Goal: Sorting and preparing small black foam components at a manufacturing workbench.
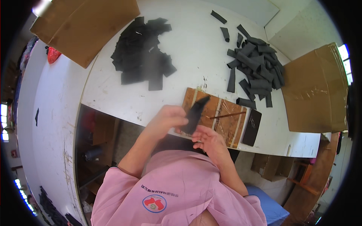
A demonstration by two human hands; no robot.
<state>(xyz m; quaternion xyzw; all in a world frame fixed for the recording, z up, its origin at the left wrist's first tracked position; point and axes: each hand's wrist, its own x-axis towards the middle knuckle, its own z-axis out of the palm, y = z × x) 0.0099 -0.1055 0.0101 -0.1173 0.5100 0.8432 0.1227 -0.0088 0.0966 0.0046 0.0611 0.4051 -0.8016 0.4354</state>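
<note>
A dark piece of fabric (194, 116), narrow toward its far end, is held up slanting between my two hands. My left hand (168, 119) pinches its left side between thumb and fingers. At its lower right edge the curled fingers of my right hand (211, 142) close on the cloth. Beneath lies a brown board (236, 130) with pale tape strips, at the table's near edge. Across the board rests a thin brown stick (228, 115). A black phone-like slab (252, 128) lies just right of the board.
Flat black fabric pieces (139, 56) are heaped at the far left on the white table (192, 45). Rolled dark fabric tubes (258, 62) form a pile at the far right. Cardboard boxes stand at the left (85, 28) and right (316, 90).
</note>
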